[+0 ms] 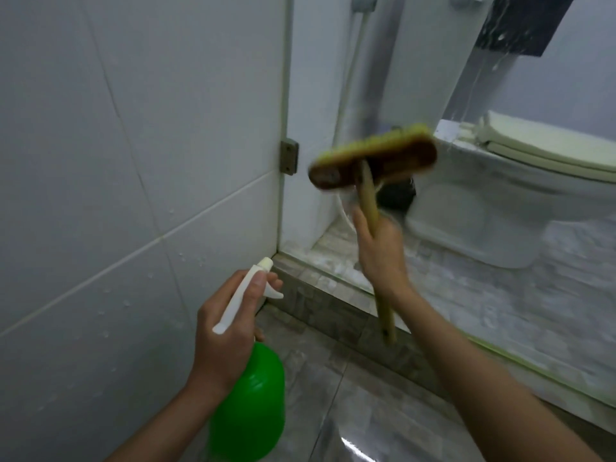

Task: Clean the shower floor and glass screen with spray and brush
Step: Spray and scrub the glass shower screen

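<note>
Closest in, the left hand (223, 331) was clamped round the neck of a green spray bottle (253, 401), a finger on its white trigger, low over the wet grey shower floor (366, 411); the plastic was too solid a green to tell how full it was. A bit further out, the right hand (380, 248) gripped the wooden handle of the brush (373, 161), its blurry bristle head up by the glass screen (430, 61) above the stone kerb (333, 315). Past the glass sat a toilet (466, 211), lid down.
</note>
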A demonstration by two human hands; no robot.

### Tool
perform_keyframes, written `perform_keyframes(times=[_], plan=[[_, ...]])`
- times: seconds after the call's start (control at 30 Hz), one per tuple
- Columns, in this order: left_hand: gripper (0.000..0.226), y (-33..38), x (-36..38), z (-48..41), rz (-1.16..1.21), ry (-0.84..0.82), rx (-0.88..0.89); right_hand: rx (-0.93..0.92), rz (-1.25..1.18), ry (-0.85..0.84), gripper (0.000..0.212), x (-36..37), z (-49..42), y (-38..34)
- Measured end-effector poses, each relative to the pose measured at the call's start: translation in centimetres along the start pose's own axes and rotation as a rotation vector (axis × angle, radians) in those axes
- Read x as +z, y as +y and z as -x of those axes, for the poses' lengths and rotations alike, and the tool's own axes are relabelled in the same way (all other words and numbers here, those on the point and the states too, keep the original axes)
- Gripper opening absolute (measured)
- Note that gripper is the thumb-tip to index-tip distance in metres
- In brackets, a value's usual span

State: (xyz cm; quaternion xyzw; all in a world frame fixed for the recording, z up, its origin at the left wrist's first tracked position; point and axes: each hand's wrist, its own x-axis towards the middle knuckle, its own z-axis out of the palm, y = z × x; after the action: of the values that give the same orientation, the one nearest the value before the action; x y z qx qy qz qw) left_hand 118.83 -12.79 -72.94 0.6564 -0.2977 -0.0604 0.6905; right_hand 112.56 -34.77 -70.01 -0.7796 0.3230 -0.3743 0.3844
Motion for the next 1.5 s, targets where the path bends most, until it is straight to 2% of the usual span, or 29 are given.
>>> perform_keyframes(times=[0.07,0.13,0.3,0.37,0.47,0.6,0.67,0.83,0.93,1.03,1.1,1.2,1.33,1.4,1.5], plan=[[0.033,0.3,0.0,0.1,-0.006,-0.018,0.013,0.086,0.065,0.022,0.040,-2.0,3.9,4.4],[0.033,0.5,0.2,0.3,-0.007,-0.028,0.027,0.111,0.087,0.050,0.037,-3.1,5.5,5.2],[0.034,0.6,2.4,1.1,-0.001,-0.087,0.002,-0.026,-0.134,0.128,0.041,-7.7,-1.0,-5.7],[0.038,0.8,3.2,1.3,0.011,-0.108,-0.002,-0.080,-0.138,0.135,0.043,-9.4,-1.9,-6.6],[0.042,1.4,4.7,1.6,0.037,-0.139,-0.003,-0.017,-0.003,0.133,0.047,-10.1,2.3,0.4],[0.034,1.7,6.5,2.3,0.039,-0.192,0.025,0.233,0.113,0.081,0.052,-10.7,10.5,10.4],[0.033,1.8,7.2,2.8,0.042,-0.217,0.024,0.233,0.135,0.095,0.054,-11.6,10.1,9.7],[0.038,1.5,9.4,3.7,0.045,-0.291,0.014,0.071,-0.119,0.243,0.051,-16.3,3.9,1.7],[0.038,1.4,10.4,4.0,0.075,-0.317,0.007,0.071,-0.021,0.264,0.054,-17.3,5.7,4.9],[0.040,1.3,11.2,4.2,0.079,-0.343,0.027,0.249,0.021,0.188,0.056,-15.8,12.2,12.6],[0.041,1.1,11.5,4.3,0.078,-0.353,0.032,0.342,0.032,0.135,0.061,-15.8,15.0,15.2],[0.042,0.8,12.1,4.6,0.067,-0.387,0.036,0.318,0.104,0.244,0.055,-18.2,13.0,12.0],[0.039,-0.1,12.8,5.1,0.068,-0.439,0.041,0.189,-0.222,0.473,0.050,-24.4,7.5,4.5],[0.038,-0.2,13.2,5.3,0.072,-0.440,0.057,0.169,-0.225,0.499,0.051,-26.0,7.7,5.6],[0.040,0.0,14.0,5.4,0.075,-0.444,0.038,0.317,-0.151,0.468,0.050,-24.1,12.0,12.9]])
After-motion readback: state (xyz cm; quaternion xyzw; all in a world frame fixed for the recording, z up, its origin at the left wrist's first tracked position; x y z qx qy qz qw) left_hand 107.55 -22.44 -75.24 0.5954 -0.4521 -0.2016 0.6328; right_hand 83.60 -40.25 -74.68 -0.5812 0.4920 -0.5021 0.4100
